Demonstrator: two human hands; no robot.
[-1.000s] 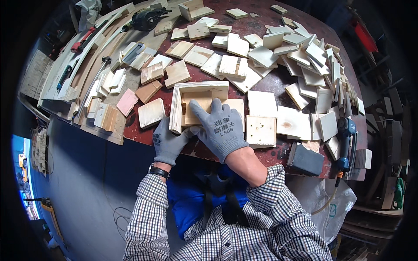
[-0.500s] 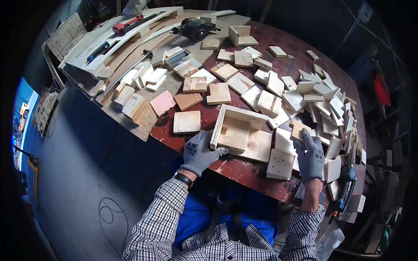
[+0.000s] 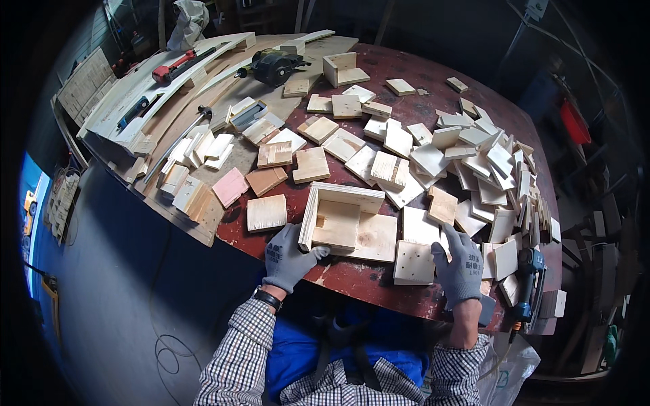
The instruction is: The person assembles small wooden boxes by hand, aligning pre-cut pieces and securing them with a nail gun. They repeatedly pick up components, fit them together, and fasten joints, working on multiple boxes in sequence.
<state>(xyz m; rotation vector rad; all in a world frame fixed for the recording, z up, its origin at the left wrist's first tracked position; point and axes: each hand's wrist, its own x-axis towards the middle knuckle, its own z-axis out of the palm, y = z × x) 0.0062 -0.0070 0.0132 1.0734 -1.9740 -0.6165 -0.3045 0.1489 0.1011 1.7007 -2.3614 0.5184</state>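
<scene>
My left hand [image 3: 290, 257], in a grey glove, grips the near left corner of a partly built wooden box [image 3: 307, 218], its thumb along the front. Two upright walls meet at a corner of the box, and flat boards lie at its base. My right hand [image 3: 462, 265], also gloved, is over the loose boards to the right, thumb and forefinger apart. Just beyond its fingertips lies a notched tan wooden block [image 3: 442, 206]. Beside the thumb is a pale square board [image 3: 414, 262] with small dark holes.
A heap of wood offcuts [image 3: 497, 166] covers the right of the red table [image 3: 318, 276]. A blue-black power tool [image 3: 527, 284] lies at the right edge. Further off are a circular saw [image 3: 272, 66], a hammer [image 3: 204, 111], a red tool [image 3: 172, 68] and a pink block [image 3: 230, 187].
My right hand has let go of the notched block and drawn back toward me. My left hand stays on the box. The whole view has shifted slightly.
</scene>
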